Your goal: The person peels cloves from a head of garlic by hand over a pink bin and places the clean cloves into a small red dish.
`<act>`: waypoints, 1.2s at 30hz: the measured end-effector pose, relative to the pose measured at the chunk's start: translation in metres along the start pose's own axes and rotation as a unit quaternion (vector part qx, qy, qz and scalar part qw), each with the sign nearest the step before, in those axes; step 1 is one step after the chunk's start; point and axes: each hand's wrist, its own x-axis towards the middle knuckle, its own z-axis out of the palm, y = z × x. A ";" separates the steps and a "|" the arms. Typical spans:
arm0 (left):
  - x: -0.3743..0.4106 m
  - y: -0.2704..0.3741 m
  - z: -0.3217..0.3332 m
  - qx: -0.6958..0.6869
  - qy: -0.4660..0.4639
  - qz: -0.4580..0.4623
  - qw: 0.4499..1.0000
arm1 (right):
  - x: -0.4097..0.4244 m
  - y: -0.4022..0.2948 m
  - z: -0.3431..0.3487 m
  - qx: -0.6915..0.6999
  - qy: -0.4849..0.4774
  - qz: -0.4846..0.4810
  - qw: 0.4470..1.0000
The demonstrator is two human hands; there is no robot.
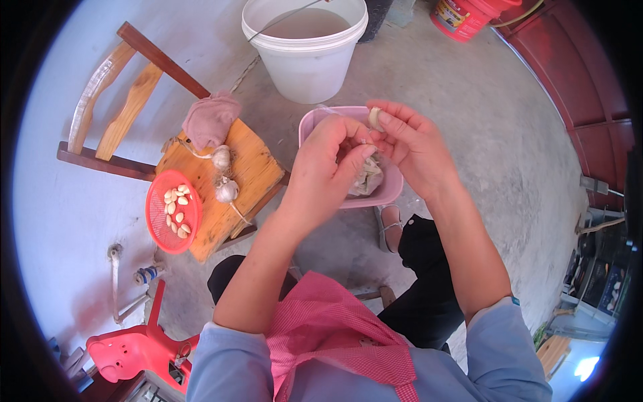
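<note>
A pale garlic clove point(375, 119) is pinched between the thumb and fingers of my right hand point(419, 151). Just beside it, my left hand point(321, 163) has its thumb and forefinger brought close together; whether a scrap of skin is between them is too small to tell. Both hands are over a pink plastic bin point(391, 193) lined with a clear bag, where papery garlic skins point(369, 181) lie. To the left, a red mesh basket point(155, 228) holds several peeled cloves point(172, 207). Two whole garlic bulbs point(227, 190) with dry stalks rest on a wooden chair seat point(256, 166).
A folded pinkish cloth point(212, 119) lies at the back of the chair seat. Beyond the bin stands a white bucket point(309, 65) of cloudy liquid. A red bucket point(461, 20) is at the far right. Low on the left is a red plastic animal-shaped seat point(123, 354) near wall pipes point(116, 286).
</note>
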 end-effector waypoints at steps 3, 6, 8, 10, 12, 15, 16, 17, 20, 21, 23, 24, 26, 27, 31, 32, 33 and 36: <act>0.000 -0.008 -0.001 -0.109 0.062 -0.082 0.989 | -0.001 -0.002 -0.004 -0.036 -0.014 -0.014 0.999; 0.003 -0.004 -0.001 -0.126 0.093 -0.063 0.986 | -0.006 -0.004 0.003 -0.075 -0.018 -0.017 0.997; 0.003 -0.012 0.000 -0.092 0.090 -0.037 0.991 | -0.008 -0.004 0.008 -0.084 -0.021 -0.023 0.996; 0.003 -0.014 0.000 -0.087 0.091 -0.030 0.992 | -0.009 -0.003 0.012 -0.082 -0.031 -0.035 0.996; 0.003 -0.012 0.001 -0.111 0.094 -0.042 0.989 | -0.010 -0.004 0.013 -0.095 -0.045 -0.037 0.994; 0.002 -0.010 -0.001 -0.117 0.087 -0.050 0.988 | -0.012 -0.006 0.014 -0.115 -0.063 -0.037 0.991; 0.002 -0.011 -0.002 -0.110 0.086 -0.049 0.989 | -0.013 -0.006 0.015 -0.121 -0.068 -0.037 0.990; 0.002 -0.011 -0.004 -0.102 0.085 -0.049 0.990 | -0.012 -0.006 0.014 -0.124 -0.071 -0.035 0.989; 0.002 -0.011 -0.004 -0.102 0.081 -0.056 0.990 | -0.012 -0.006 0.009 -0.137 -0.070 -0.036 0.987; 0.001 -0.009 -0.004 -0.103 0.081 -0.059 0.990 | -0.013 -0.007 0.010 -0.142 -0.070 -0.041 0.987; 0.002 -0.006 -0.001 -0.146 0.102 -0.078 0.981 | -0.013 -0.007 0.011 -0.157 -0.068 -0.049 0.984; 0.002 -0.005 0.001 -0.168 0.111 -0.087 0.976 | -0.013 -0.007 0.011 -0.167 -0.064 -0.055 0.982; 0.003 -0.002 0.002 -0.164 0.105 -0.092 0.977 | -0.013 -0.005 0.009 -0.181 -0.058 -0.069 0.979; 0.002 -0.002 0.002 -0.162 0.103 -0.095 0.977 | -0.012 -0.002 0.008 -0.184 -0.058 -0.078 0.978; 0.002 -0.010 -0.001 -0.108 0.084 -0.070 0.988 | -0.015 -0.003 0.010 -0.160 -0.050 -0.050 0.985; 0.002 -0.011 -0.003 -0.098 0.070 -0.070 0.990 | -0.014 -0.004 0.010 -0.115 -0.055 -0.027 0.991; 0.002 -0.011 -0.005 -0.088 0.057 -0.069 0.992 | -0.014 -0.004 0.009 -0.070 -0.060 -0.004 0.996; 0.004 -0.008 -0.006 -0.149 0.037 -0.068 0.986 | -0.011 -0.001 0.004 0.031 -0.086 0.051 0.994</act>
